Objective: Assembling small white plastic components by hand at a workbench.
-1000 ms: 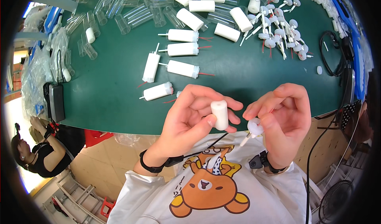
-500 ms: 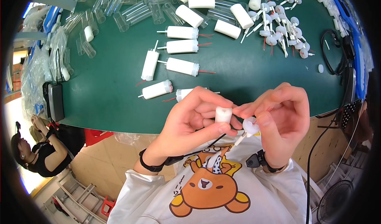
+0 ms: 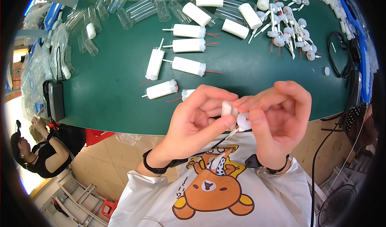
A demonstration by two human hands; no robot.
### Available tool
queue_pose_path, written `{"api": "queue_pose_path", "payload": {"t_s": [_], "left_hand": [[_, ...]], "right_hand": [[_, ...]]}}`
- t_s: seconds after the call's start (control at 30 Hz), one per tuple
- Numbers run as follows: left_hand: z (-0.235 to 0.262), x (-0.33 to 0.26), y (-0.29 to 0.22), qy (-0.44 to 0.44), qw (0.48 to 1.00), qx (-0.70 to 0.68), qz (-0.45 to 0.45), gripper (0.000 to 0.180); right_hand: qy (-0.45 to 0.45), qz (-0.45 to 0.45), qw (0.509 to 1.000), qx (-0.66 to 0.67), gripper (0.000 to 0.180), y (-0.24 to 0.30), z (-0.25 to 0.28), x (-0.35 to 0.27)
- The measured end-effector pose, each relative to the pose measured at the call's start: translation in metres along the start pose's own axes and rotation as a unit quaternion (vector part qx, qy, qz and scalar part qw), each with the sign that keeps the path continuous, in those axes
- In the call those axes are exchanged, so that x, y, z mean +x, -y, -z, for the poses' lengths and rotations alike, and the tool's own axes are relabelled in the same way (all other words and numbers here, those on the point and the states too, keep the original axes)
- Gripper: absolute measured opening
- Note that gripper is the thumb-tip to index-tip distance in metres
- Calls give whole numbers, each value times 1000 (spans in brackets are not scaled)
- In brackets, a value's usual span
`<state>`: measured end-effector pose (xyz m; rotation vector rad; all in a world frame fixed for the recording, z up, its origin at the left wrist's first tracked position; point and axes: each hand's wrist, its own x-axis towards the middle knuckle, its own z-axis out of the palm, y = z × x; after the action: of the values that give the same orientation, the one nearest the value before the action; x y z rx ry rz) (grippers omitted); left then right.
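My left hand (image 3: 203, 120) grips a white foam cylinder (image 3: 228, 109) between thumb and fingers, tilted with one end toward the right hand. My right hand (image 3: 277, 120) pinches a white disc with a thin stem (image 3: 243, 122) between thumb and fingertips. The disc is close against the cylinder's end; whether they touch I cannot tell. Just beyond my left hand, a finished-looking white cylinder in a clear sleeve (image 3: 187, 94) is partly hidden. More of these sleeved cylinders with white stems and red wires lie beyond, among them one sleeved cylinder (image 3: 161, 89) at the left.
Clear plastic tubes (image 3: 138, 14) and loose white cylinders (image 3: 235, 29) cover the far side of the green table (image 3: 108, 102). A heap of stemmed discs (image 3: 287, 30) lies far right, near a black cable (image 3: 335, 54). Another person (image 3: 50, 150) sits at the left.
My right hand has brought the disc left, up to the cylinder. My left hand has turned the cylinder toward it. The view has shifted slightly.
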<state>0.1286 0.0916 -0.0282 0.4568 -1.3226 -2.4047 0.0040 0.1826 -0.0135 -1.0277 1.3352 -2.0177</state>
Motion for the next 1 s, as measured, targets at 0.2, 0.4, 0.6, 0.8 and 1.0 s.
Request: {"api": "queue_pose_path", "payload": {"t_s": [0.2,0.4,0.6,0.8,1.0], "left_hand": [[3,2,1,6,1000,-15,8,29],[3,0,3,-17,1000,-20,10,30],[0,2,0,-13,998,-47,27,29],[1,2,1,0,1000,2,19,30],[0,2,2,0,1000,17,-16,33]], "right_hand": [[-12,-23,997,-67,42,3,-10,0],[-1,-20,999,-34,34,-3,-14,2],[-24,-54,995,-80,33,-4,-8,2],[-27,-28,995,-96,32,-10,-9,1],[-2,34,997,-73,29,-20,-8,-1]]}}
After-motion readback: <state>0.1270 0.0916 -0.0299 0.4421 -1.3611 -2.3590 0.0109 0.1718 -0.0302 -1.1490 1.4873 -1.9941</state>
